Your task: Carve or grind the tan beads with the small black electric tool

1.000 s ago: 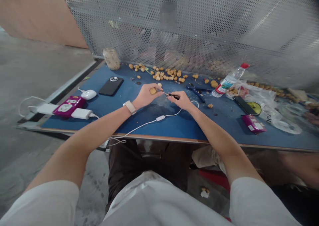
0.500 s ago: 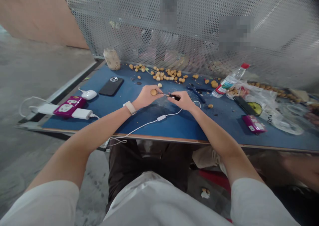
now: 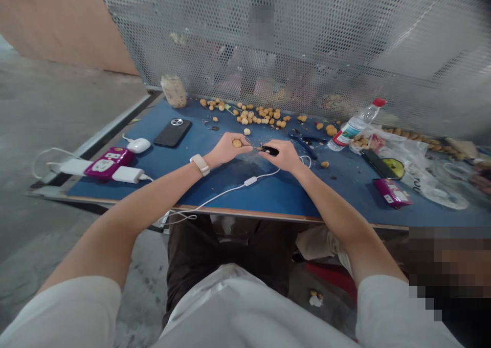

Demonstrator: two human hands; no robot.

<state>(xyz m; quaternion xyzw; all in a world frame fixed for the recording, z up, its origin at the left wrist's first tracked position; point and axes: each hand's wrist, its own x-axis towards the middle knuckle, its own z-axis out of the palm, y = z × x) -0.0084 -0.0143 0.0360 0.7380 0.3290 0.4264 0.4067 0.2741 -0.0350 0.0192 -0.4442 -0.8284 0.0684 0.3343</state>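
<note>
My left hand, with a pale watch band on its wrist, is closed around a small round tan ball that looks like a nut or a longan. In my right hand is the black handle of a thin metal-tipped tool. Its slim shaft points left and meets the fingertips of my left hand; the very tip is too small to make out. A white cable with an inline switch runs behind my right wrist; its far end is hidden. Blue-handled pliers lie just beyond my right hand.
Many tan balls lie along the mesh screen. A jar, a phone and a purple power strip sit left. Rightward are a bottle, a plastic bag and a purple box. Someone sits close at right.
Both hands stay almost in place. The tan ball has tilted slightly in my left hand, and the tool's shaft shows a little differently. The person at lower right has moved.
</note>
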